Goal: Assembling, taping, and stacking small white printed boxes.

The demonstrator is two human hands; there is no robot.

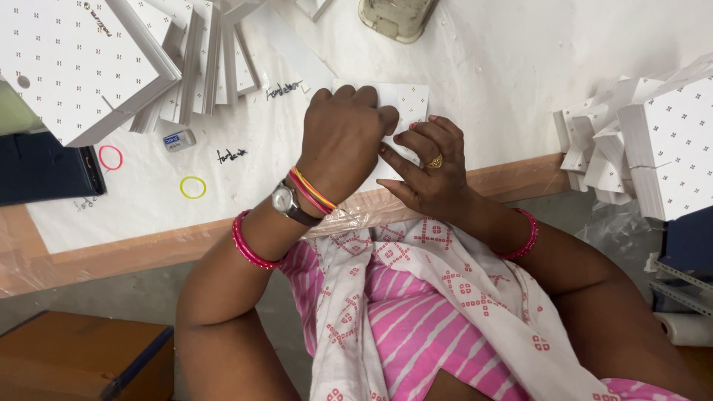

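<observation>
A white card sheet (pixel 410 101) printed with small dots lies flat on the white table (pixel 520 67) in front of me. My left hand (pixel 343 137) presses down on its left part with the fingers curled over it. My right hand (pixel 429 165), with a gold ring, rests on the sheet's near right edge, fingertips touching the left hand. Most of the sheet is hidden under both hands. Whether either hand pinches the sheet cannot be told.
Stacks of the same dotted white cards lie at the far left (pixel 82 67) and at the right (pixel 653 141). A small eraser (pixel 179 140), pink (pixel 111 157) and yellow (pixel 193 187) rings lie left. A beige container (pixel 397 16) stands at the back. A dark box (pixel 44 169) sits at the left edge.
</observation>
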